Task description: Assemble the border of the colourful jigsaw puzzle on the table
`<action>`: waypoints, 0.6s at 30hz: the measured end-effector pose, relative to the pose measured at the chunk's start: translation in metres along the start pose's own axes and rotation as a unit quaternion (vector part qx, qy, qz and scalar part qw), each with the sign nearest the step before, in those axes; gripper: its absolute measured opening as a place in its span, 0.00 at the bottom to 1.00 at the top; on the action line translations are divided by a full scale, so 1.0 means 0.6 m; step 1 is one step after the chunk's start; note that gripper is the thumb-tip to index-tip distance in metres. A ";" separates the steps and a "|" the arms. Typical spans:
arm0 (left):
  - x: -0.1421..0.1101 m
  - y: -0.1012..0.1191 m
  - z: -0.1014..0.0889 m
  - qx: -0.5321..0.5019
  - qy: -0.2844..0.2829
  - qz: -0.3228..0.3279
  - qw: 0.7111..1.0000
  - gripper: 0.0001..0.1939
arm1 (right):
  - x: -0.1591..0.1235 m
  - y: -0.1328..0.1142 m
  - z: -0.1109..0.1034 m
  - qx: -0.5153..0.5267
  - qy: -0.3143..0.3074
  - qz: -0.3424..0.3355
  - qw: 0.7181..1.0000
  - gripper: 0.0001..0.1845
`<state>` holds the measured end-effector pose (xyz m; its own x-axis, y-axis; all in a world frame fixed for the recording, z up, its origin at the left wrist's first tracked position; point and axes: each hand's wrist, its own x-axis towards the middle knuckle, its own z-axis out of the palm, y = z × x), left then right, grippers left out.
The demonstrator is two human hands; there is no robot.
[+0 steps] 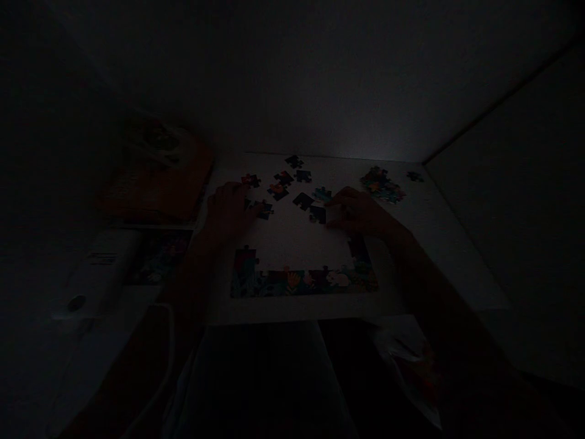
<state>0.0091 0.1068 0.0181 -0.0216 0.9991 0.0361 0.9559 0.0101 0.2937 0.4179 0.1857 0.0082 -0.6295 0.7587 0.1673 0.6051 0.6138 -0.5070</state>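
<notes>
The picture is very dark. My left hand (228, 213) lies on the white table, fingers spread, fingertips beside a puzzle piece with some red (251, 180). Its thumb reaches a dark puzzle piece (264, 210). Opposite, my right hand (359, 210) rests with forefinger and thumb apart, their tips at the edge of a dark puzzle piece (319, 214) and near a teal one (322, 194). Another dark piece (302, 201) lies just left of those. Nearer me is a joined puzzle border (292, 282), with a bottom row and short left and right sides.
Several loose pieces (278, 191) lie between the hands and farther back. A heap of pieces (382, 185) sits at the back right, one piece (415, 176) beside it. An orange package (155, 183) and a dark picture card (158, 256) are at the left. A wall rises behind.
</notes>
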 end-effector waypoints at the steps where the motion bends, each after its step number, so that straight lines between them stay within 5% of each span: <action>1: 0.001 0.000 0.002 -0.001 0.002 0.001 1.000 0.40 | 0.011 -0.005 0.003 0.001 -0.016 -0.002 1.000 0.28; 7: 0.003 -0.005 0.017 -0.009 0.031 0.008 0.999 0.40 | 0.027 -0.009 0.005 0.058 -0.030 -0.015 0.998 0.22; 14: 0.016 -0.017 0.018 -0.013 0.028 0.007 0.999 0.45 | -0.030 0.052 -0.055 0.065 0.060 0.051 0.995 0.31; 18: 0.023 -0.027 0.023 -0.041 0.037 0.007 0.998 0.46 | -0.045 0.086 -0.066 0.080 0.051 0.075 0.993 0.36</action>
<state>-0.0025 0.1207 0.0007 -0.0327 0.9933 0.1109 0.9290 -0.0107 0.3698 0.4854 0.2058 0.0110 -0.4804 0.8622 0.1609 0.5983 0.4562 -0.6587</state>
